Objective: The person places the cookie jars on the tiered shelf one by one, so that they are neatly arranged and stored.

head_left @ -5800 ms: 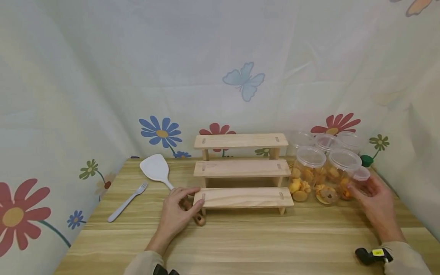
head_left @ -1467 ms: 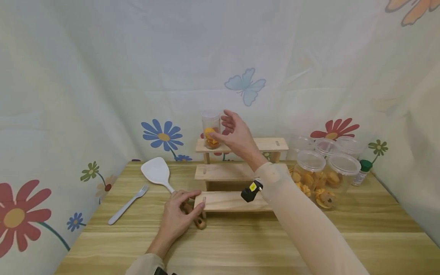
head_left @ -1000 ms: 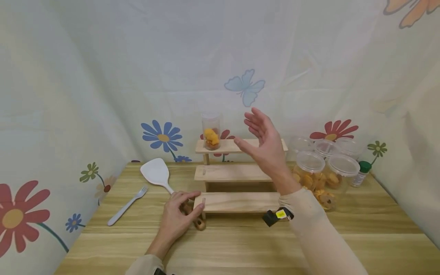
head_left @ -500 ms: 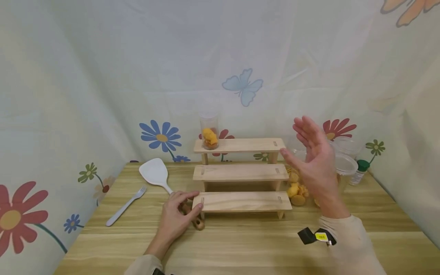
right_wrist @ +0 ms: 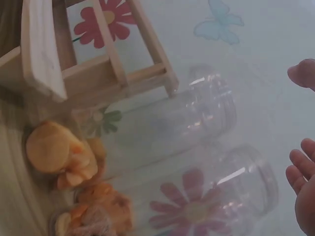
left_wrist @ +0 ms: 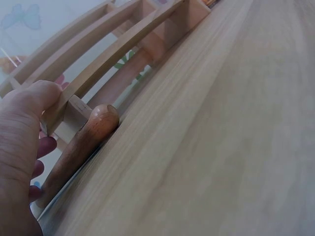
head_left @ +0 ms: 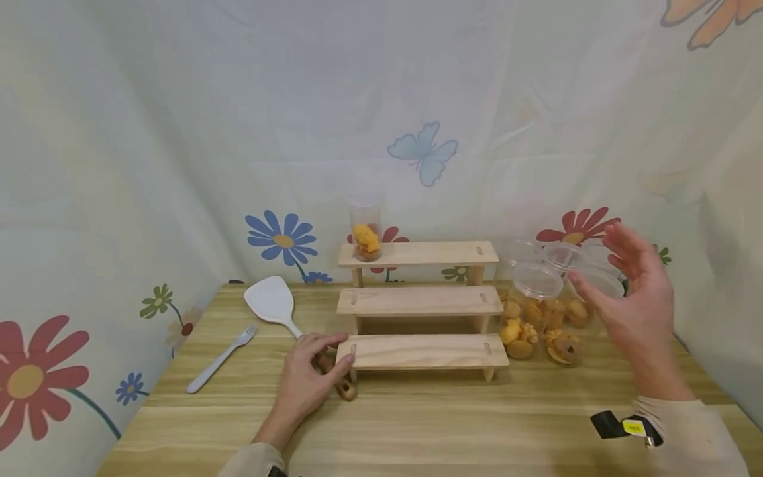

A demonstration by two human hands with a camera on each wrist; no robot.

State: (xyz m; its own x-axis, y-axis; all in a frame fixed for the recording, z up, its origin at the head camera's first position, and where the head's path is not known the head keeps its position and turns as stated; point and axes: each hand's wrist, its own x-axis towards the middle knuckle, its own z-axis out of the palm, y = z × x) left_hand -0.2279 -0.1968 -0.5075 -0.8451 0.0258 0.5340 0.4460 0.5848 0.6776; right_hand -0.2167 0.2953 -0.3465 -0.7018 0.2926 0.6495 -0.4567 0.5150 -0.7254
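A three-step wooden display rack (head_left: pixel 420 301) stands mid-table. My left hand (head_left: pixel 305 377) pinches the left end of its lowest shelf between thumb and fingers; the left wrist view shows this grip up close. On the left end of the top shelf, a small clear jar (head_left: pixel 365 232) with yellow and orange pieces inside stands upright. My right hand (head_left: pixel 640 308) hovers, fingers spread and holding nothing, by the cluster of larger clear lidded jars (head_left: pixel 538 285) at the right. Orange, cookie-like pieces (right_wrist: pixel 61 152) show low in those jars.
A white spatula (head_left: pixel 269 298) lies left of the rack, its wooden handle (left_wrist: pixel 91 140) passing under my left hand. Farther left is a light-coloured fork (head_left: pixel 220 360). My right hand mostly hides a green-lidded bottle behind the jars. A flowered curtain (head_left: pixel 298 132) closes off the back.
My right hand took the small jar from the right-hand group, set it on the top shelf, let go and swung back right over the large jars. My left hand kept its grip.
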